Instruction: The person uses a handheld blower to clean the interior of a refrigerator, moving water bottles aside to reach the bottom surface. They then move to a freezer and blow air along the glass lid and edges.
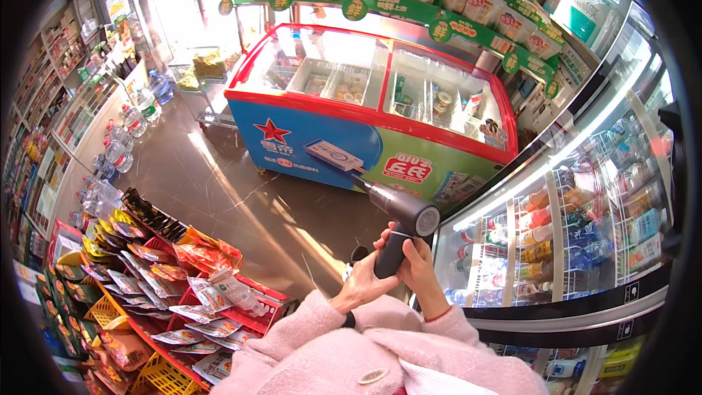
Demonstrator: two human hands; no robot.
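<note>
A dark cordless blower with a hairdryer-like shape point(403, 206) is held upright before me, its narrow nozzle pointing up and left toward the freezer. Low on its black handle, my left hand point(364, 280) is wrapped from the left side. My right hand point(418, 263) grips the same handle from the right, with fingertips showing near the top of the grip. Both hands are close together, just above the lap of a pink fleecy coat point(351, 351). Beyond the nozzle stands a chest freezer point(307, 137) with a red rim and glass lids.
At the left, a rack point(148, 334) holds snack packets; bottled water point(118, 153) stands behind it along a counter. A glass-door drinks cooler point(537, 241) is close on the right. Behind the freezer, a green-edged shelf point(395, 3) carries packets. Brown floor point(219, 192) lies between rack and freezer.
</note>
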